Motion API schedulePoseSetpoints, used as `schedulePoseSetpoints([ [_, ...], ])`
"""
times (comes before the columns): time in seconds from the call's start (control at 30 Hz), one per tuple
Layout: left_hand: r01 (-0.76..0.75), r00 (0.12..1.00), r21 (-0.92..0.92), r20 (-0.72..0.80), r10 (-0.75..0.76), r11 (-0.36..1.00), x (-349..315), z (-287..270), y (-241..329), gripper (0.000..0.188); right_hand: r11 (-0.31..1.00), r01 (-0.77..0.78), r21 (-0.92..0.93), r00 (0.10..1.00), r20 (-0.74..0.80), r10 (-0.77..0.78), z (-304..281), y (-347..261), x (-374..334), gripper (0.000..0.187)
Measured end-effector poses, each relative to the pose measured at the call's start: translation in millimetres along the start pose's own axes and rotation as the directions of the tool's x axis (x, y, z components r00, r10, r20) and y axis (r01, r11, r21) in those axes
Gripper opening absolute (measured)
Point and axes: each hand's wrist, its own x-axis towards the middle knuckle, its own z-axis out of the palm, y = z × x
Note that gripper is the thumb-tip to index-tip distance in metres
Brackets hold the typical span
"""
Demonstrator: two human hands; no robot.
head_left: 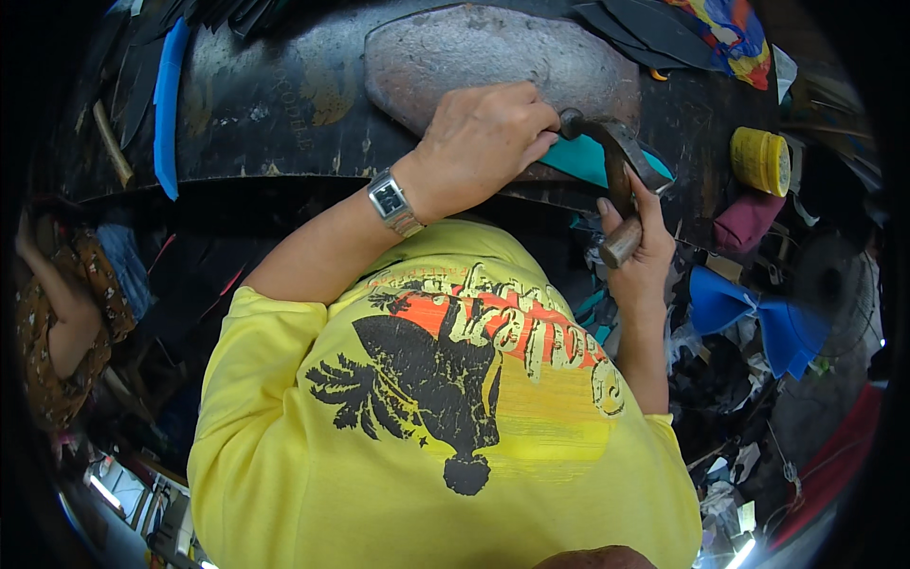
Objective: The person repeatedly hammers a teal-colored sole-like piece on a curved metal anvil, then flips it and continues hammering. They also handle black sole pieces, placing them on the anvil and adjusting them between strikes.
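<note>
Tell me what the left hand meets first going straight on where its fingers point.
Likely the hammer head, just right of the left hand; depth is unclear, so they may already touch.

Well left of the left hand (485,142), a blue strip (171,112) reaches the near edge of the table (242,104), a wooden stick (112,142) farther left. Beyond the right hand (649,232) lie black sheets (640,33) and a colourful bag (735,40). To that hand's right are a yellow tub (759,160), maroon cloth (749,222), blue pieces (725,302) and a fan (834,294).
</note>
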Motion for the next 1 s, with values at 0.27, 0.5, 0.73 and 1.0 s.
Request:
schedulePoseSetpoints([
  [0.27,0.126,0.990,-0.057,0.072,-0.122,0.990,-10.1,-7.6,3.2,0.016,0.995,-0.015,0.101,1.000,0.018,0.013,-9.9,-5.6,7.1,0.047],
  [0.5,0.060,0.998,-0.042,0.033,-0.058,0.997,-10.9,-4.6,1.0,0.013,0.978,0.140,0.154,0.981,-0.153,-0.116,-4.5,-5.4,5.0,0.047],
  [0.73,0.024,1.000,-0.033,0.017,-0.024,0.999,-10.7,-2.9,-0.4,0.013,0.985,0.002,0.175,1.000,-0.030,0.003,-13.6,-10.3,5.4,0.050],
  [1.0,0.031,1.000,-0.030,0.005,-0.031,0.999,-12.9,-5.3,-0.4,0.014,0.997,0.079,-0.004,0.997,0.001,-0.079,1.6,-5.5,4.9,0.039],
])
